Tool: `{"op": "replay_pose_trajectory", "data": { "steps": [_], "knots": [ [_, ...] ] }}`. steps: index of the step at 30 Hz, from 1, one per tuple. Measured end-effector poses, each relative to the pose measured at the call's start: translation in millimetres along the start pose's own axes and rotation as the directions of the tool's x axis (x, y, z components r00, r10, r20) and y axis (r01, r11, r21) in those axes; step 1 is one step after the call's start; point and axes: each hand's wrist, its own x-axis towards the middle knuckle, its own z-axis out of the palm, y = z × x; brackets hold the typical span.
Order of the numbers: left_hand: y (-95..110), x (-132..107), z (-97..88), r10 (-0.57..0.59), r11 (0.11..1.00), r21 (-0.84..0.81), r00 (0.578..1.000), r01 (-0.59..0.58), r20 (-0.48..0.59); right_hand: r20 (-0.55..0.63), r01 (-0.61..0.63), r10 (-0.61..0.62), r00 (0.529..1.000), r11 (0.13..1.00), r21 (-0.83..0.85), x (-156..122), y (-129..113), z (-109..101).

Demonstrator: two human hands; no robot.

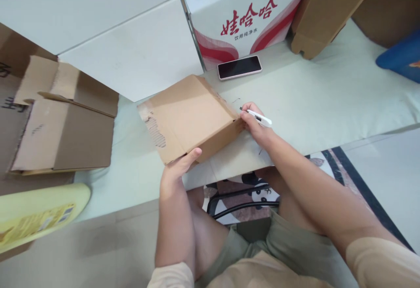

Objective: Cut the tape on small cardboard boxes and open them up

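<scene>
- One brown carton (190,117) lies on the pale cloth (337,91); one white cutter (265,122), one phone (239,67) and one red-lettered white box (244,26) are visible too.
- The phone lies just beyond the carton's far right side, the red-lettered box behind the phone; one yellow bottle (46,213) is left of the carton, toward the viewer.
- The carton sits between the two hands, its near left corner at the left fingers, its right corner beside the right fingers.
- Left hand (180,164): grasping that near corner, thumb extended along the edge, other fingers mostly hidden.
- Right hand (255,121): fingers curled, pinching the cutter at the carton's right corner.
</scene>
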Motion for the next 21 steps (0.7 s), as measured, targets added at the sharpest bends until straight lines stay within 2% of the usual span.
{"op": "replay_pose_trajectory", "data": {
  "steps": [5, 10, 16, 18, 21],
  "knots": [
    [-0.2, 1.3, 3.3, 0.011, 1.0, -0.003, 0.999, -0.011, -0.041, -0.09, 0.034, -0.034, 0.995, 0.999, -0.006, 0.8, -2.6, 3.0],
    [-2.6, 5.2, 2.8, 0.009, 1.0, 0.022, 0.994, -0.006, -0.109, -0.098, 0.077, -0.089, 0.991, 0.989, -0.123, -3.9, -9.4, 4.7],
    [-13.1, 9.9, 4.7, 0.055, 0.984, 0.178, 0.981, -0.021, -0.185, -0.12, 0.044, -0.056, 0.991, 0.994, -0.103, -3.2, -9.9, 3.6],
    [-15.7, 9.5, 5.2, 0.089, 0.978, 0.203, 0.982, -0.053, -0.168, -0.136, 0.024, -0.033, 0.99, 0.997, -0.073, -1.8, -7.0, 2.6],
    [-14.4, 4.2, 6.1, 0.13, 0.976, 0.183, 0.99, -0.119, -0.051, -0.194, 0.023, -0.028, 0.981, 0.999, -0.03, -0.5, -3.4, 1.0]
  ]
}}
